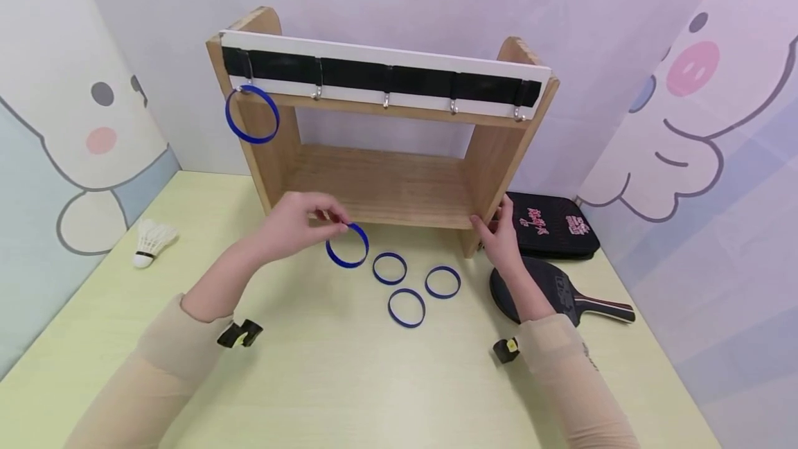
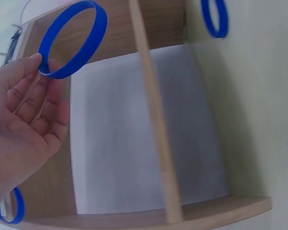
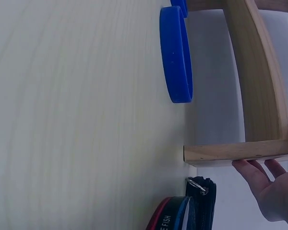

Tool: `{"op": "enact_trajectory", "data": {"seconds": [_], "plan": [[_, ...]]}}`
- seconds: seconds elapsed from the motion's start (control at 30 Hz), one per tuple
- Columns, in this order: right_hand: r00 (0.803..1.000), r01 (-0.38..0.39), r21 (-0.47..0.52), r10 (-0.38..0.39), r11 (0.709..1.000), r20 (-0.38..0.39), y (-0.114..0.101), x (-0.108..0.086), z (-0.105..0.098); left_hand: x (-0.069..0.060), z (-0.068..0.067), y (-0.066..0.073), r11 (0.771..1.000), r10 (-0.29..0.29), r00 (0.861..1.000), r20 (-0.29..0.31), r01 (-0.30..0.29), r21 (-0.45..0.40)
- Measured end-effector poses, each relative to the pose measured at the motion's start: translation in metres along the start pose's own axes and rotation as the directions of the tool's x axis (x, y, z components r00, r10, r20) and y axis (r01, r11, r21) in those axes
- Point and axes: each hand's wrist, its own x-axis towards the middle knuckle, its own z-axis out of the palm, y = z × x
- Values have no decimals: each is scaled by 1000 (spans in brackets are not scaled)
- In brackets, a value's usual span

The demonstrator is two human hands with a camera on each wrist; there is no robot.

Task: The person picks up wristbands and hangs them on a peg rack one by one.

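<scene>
My left hand pinches a blue ring band between thumb and fingers, in front of the wooden shelf's lower board. In the left wrist view this band stands up from the fingertips. My right hand grips the right side panel of the wooden shelf, its thumb at the front edge; the right wrist view shows fingers against the panel's outer face. Another blue band hangs from the leftmost metal hook. Several hooks hang along the black strip on the shelf's white top bar.
Three blue bands lie on the table, one of them nearer the front. A white shuttlecock lies at the left. Right of the shelf are a black case and a table tennis paddle, partly behind my right forearm.
</scene>
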Motion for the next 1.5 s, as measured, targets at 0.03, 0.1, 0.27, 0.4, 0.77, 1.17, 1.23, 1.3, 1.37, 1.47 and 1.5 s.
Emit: {"op": "enact_trajectory", "data": {"seconds": [0.03, 0.1, 0.27, 0.4, 0.77, 1.17, 1.23, 1.3, 1.37, 1.47, 1.5], "plan": [[1000, 0, -2, 0, 1000, 1, 0, 0, 0, 1, -5, 2, 1000, 6, 1000, -23, -5, 7], [1000, -1, -3, 1, 1000, 2, -1, 0, 0, 3, -15, 7, 999, 28, 998, -61, -26, 22], [1000, -8, 0, 8, 1000, 3, -2, 0, 1, 7, -37, 18, 996, 56, 990, -126, -46, 81], [1000, -11, 0, 11, 1000, -1, -5, -2, 1, 12, -54, 28, 991, 92, 978, -189, -72, 112], [1000, -13, 4, 13, 1000, -5, -6, -1, -1, 27, -91, 56, 994, 101, 920, -379, -74, 85], [1000, -2, -11, 2, 1000, -11, -2, -1, 1, 45, -104, 59, 997, 4, 846, -534, 35, 63], [1000, -2, -12, 2, 1000, -14, -2, 0, 1, 47, -104, 59, 993, 2, 847, -531, 62, 101], [1000, 0, -13, 0, 1000, -15, -1, 0, 0, 49, -103, 60, 987, 9, 852, -523, 77, 142], [1000, 2, -10, -2, 1000, -15, -1, 0, 0, 51, -103, 60, 980, 17, 857, -514, 87, 177], [1000, 8, -7, -8, 1000, -12, -1, 0, 0, 52, -102, 61, 973, 31, 859, -511, 90, 212], [1000, 9, -7, -9, 1000, -10, -2, 0, 0, 53, -102, 61, 970, 32, 860, -509, 96, 223]]}}
